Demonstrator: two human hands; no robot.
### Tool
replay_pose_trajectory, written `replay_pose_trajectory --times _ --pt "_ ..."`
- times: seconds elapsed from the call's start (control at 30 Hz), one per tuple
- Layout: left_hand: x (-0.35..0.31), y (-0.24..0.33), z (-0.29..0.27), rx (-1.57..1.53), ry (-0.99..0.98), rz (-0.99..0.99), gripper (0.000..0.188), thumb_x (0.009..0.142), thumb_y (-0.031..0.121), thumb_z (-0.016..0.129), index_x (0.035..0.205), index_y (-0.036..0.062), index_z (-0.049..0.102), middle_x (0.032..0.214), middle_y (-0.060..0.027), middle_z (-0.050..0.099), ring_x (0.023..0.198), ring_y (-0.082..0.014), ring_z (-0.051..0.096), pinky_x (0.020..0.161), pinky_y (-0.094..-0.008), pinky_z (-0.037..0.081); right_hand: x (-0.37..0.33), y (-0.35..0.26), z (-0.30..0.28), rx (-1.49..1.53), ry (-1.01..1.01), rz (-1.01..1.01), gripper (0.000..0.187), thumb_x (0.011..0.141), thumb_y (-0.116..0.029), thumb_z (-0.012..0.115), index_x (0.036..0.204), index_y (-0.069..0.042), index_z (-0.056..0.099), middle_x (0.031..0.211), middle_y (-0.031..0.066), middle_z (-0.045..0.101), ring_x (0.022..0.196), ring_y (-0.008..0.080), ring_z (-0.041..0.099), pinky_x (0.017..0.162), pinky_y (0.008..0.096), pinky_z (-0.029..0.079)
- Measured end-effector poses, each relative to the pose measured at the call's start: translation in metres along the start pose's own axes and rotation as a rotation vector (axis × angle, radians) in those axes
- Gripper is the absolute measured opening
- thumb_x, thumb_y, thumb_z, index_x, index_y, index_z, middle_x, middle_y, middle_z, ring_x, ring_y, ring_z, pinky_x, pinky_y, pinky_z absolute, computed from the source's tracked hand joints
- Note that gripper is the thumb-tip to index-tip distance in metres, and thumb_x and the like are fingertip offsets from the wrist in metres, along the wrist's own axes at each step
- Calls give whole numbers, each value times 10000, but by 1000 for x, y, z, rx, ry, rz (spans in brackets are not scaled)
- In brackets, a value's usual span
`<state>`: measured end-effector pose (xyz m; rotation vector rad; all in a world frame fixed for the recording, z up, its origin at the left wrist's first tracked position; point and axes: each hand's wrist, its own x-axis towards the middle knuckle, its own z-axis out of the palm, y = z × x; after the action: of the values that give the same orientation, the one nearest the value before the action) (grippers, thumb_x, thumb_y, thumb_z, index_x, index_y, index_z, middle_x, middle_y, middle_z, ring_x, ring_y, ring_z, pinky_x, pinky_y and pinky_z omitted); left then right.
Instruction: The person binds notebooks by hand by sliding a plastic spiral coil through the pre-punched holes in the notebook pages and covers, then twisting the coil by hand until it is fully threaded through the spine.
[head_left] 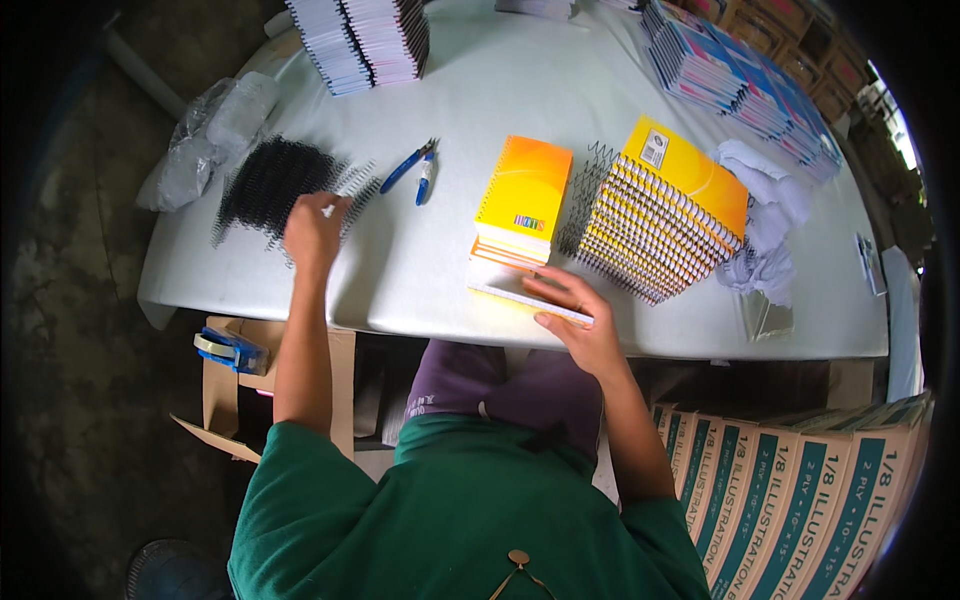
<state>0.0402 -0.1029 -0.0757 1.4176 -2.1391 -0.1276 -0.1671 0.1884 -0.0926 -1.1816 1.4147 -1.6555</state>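
My left hand (316, 232) is over the near right side of a heap of black binding coils (270, 185), its fingers closed; what they pinch is hidden. At the table's front edge my right hand (580, 318) grips a notebook (520, 302) by its right end, thumb below and fingers above. Just beyond it stands a stack of yellow-orange notebooks (524, 190). To the right rises a tall pile of coil-bound yellow notebooks (665, 215), with loose dark coils along its left side. Blue-handled pliers (406, 168) and a second blue-handled tool (425, 176) lie between the heap and the notebooks.
Two tall stacks of bound notebooks (365, 45) stand at the far left, and blue-covered stacks (740, 85) at the far right. Clear plastic bags (210, 135) lie beside the coils. Below the table are a tape dispenser (232, 350) on an open carton and several cartons (800, 500).
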Motion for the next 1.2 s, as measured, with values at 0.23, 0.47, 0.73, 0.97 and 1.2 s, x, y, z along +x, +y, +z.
replay_pose_trajectory --times 0.23,0.47,0.73,0.97,1.2 --pt "-44 64 -35 -934 -619 151 376 677 -22 360 1020 2 511 804 -65 542 682 -107 465 647 -229 399 4 16 -1 8 -17 -3 307 851 -10 556 1157 13 565 1098 84 620 974 100 549 851 240 435" --pt "-77 83 -23 -705 -841 264 399 936 367 456 808 -1 540 674 -43 520 660 -144 459 647 -281 410 2 21 -1 6 -9 -53 320 843 21 549 1162 0 568 1105 81 620 965 90 551 834 227 439" --pt "-63 97 -28 -731 -1062 -54 474 944 418 411 716 26 550 532 4 441 506 -71 389 492 -218 328 4 22 -1 -71 -37 -108 315 830 46 547 1136 -16 592 1047 89 645 901 83 573 788 221 455" --pt "-40 99 -36 -698 -942 495 162 806 170 660 853 56 556 894 -25 563 829 -124 521 781 -275 405 3 23 -1 -63 -32 -114 309 821 24 574 1125 -24 601 1007 105 659 831 84 589 735 228 471" --pt "-50 120 -55 50 -686 926 578 724 334 688 1209 73 513 1252 -135 485 1141 -328 436 989 -440 269 -5 18 11 -248 2 -136 331 797 25 592 1123 -31 600 984 148 652 782 185 643 692 272 486"
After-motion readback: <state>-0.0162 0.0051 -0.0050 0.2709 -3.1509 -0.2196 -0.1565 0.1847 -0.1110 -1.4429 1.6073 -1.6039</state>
